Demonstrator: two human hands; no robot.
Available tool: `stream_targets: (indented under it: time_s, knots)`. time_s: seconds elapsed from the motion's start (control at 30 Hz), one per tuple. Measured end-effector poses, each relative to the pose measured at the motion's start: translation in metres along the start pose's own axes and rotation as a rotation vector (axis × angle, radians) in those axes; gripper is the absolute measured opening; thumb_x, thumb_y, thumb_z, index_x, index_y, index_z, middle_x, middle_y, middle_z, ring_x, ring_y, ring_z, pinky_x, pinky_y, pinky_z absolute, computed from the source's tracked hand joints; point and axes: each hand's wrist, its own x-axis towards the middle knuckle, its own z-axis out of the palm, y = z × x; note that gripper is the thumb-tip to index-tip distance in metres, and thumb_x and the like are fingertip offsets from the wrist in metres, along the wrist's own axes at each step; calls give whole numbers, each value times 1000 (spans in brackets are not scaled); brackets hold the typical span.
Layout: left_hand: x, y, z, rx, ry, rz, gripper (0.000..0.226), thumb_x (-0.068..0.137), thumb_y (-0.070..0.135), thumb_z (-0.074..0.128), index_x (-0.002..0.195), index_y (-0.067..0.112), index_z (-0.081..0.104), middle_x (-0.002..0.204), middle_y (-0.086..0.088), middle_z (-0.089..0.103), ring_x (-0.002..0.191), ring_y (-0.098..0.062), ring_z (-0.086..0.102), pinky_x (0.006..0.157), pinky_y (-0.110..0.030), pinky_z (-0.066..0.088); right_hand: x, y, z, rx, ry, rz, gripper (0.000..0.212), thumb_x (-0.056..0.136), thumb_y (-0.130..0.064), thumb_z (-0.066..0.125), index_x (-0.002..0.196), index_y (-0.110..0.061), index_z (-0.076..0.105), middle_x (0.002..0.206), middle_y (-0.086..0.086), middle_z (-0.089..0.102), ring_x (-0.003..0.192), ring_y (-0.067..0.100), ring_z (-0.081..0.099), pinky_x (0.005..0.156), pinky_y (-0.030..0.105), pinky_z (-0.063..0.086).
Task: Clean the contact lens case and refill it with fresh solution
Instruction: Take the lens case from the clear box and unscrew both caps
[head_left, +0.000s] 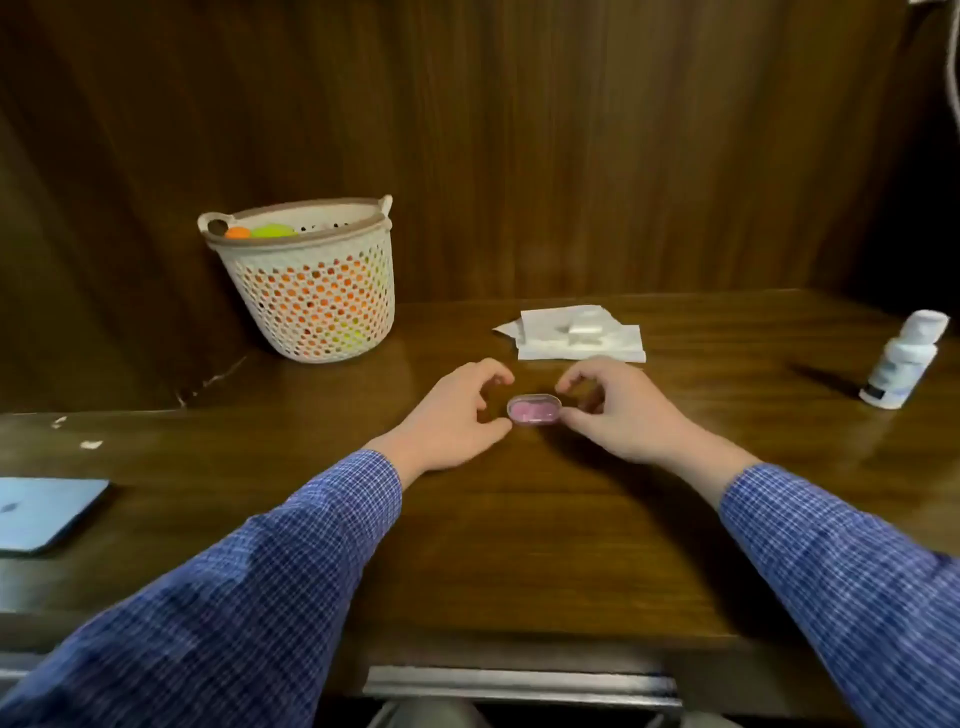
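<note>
Pink lens case (534, 410) on desk between loosely curled left hand (451, 415) and right hand (618, 410); both thumbs touching it

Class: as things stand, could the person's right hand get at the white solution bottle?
Probably yes: the bottle stands alone at the right on the desk, with bare wood between it and the right hand, though that hand touches the pink lens case.

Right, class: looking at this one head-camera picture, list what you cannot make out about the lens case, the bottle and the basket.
- Pink lens case: too small to tell whether fluid or lenses are inside.
- Whether the left hand or right hand touches the case: blurred at the fingertips.
- Bottle: label too blurred to read.
- Basket: its wall hides most of the contents.
- Blue device: cut off by the left edge.
</note>
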Motion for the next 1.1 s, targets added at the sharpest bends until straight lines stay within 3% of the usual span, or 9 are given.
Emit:
stream_targets:
  time_s: [0.2, 0.33, 0.43, 0.6, 0.77, 0.97, 1.1]
  knots:
    - [15, -3, 20, -123, 5, -29, 55, 89, 38, 76, 134, 43, 45, 120, 22, 65, 103, 2, 62, 88, -19, 54, 26, 8, 10, -155, -126, -109, 21, 83, -45, 78, 100, -41, 66, 103, -22, 60, 88, 1, 58, 71, 18, 44]
    - [17, -6, 23, -160, 50, -38, 54, 86, 37, 81, 130, 41, 49, 109, 23, 69, 98, 11, 61, 74, -10, 53, 26, 8, 9, -283, -123, -199, 18, 84, -49, 73, 99, -41, 67, 94, -25, 57, 82, -3, 55, 69, 19, 46]
    - [19, -7, 23, -175, 52, -43, 52, 85, 34, 82, 127, 39, 51, 107, 22, 69, 95, 11, 62, 68, -4, 50, 24, 0, 12, -421, -84, -285, 22, 87, -49, 66, 98, -33, 74, 101, -19, 63, 84, 3, 58, 69, 21, 51]
    - [21, -8, 22, -230, 59, -66, 57, 84, 33, 84, 130, 36, 50, 102, 20, 71, 89, 6, 66, 70, -7, 52, 24, -13, 15, -556, -94, -361, 27, 92, -44, 55, 103, -31, 76, 97, -11, 69, 86, 11, 62, 71, 31, 56]
    - [21, -7, 20, -313, 78, -95, 55, 85, 26, 84, 129, 32, 51, 96, 20, 75, 77, 1, 69, 67, -10, 54, 23, -21, 14, -548, -98, -375, 25, 95, -39, 55, 107, -32, 76, 81, -10, 69, 74, 11, 61, 69, 33, 56]
    - [22, -6, 15, -329, 53, -116, 60, 83, 24, 85, 132, 29, 50, 99, 15, 77, 72, -4, 69, 65, -14, 55, 18, -26, 16, -504, -2, -402, 17, 90, -25, 67, 74, -22, 70, 58, -2, 62, 51, 19, 53, 54, 33, 51]
    - [24, -7, 14, -349, 49, -140, 61, 82, 24, 86, 133, 27, 51, 101, 15, 78, 71, -6, 69, 65, -16, 56, 19, -29, 16, -493, 6, -417, 22, 89, -24, 71, 69, -27, 62, 55, -4, 58, 49, 15, 48, 53, 28, 45]
